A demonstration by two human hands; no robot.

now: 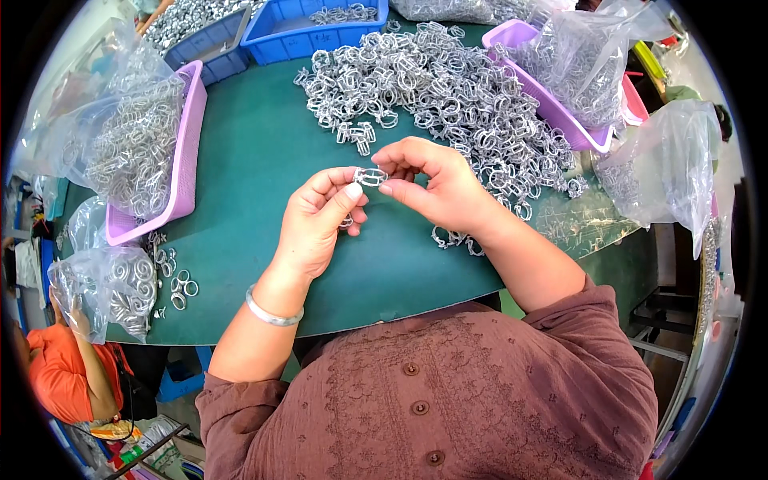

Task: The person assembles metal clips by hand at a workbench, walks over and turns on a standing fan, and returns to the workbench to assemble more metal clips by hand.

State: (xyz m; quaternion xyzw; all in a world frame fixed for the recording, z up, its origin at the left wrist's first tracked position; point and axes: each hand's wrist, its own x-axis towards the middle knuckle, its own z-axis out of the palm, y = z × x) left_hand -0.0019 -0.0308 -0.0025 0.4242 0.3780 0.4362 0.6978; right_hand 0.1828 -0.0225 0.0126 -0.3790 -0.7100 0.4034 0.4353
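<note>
Between my two hands, above the green table, is a small silver metal piece (372, 178), an oval frame with a bar inside. My left hand (316, 212) pinches its left end between thumb and fingers. The curled lower fingers of the same hand hold another silver piece (346, 221), mostly hidden. On the right end, the thumb and fingers of my right hand (428, 178) close in on the oval piece. Just beyond my hands lies a large heap of similar silver pieces (416, 80), spreading to the right, with a few by my right forearm.
At left, a lilac basket (196, 120) carries a clear bag of silver pieces. Another lilac basket (552, 112) stands back right, and blue bins (308, 40) line the far side. Loose rings (182, 288) lie near a small bag. A person in orange (72, 372) is at lower left.
</note>
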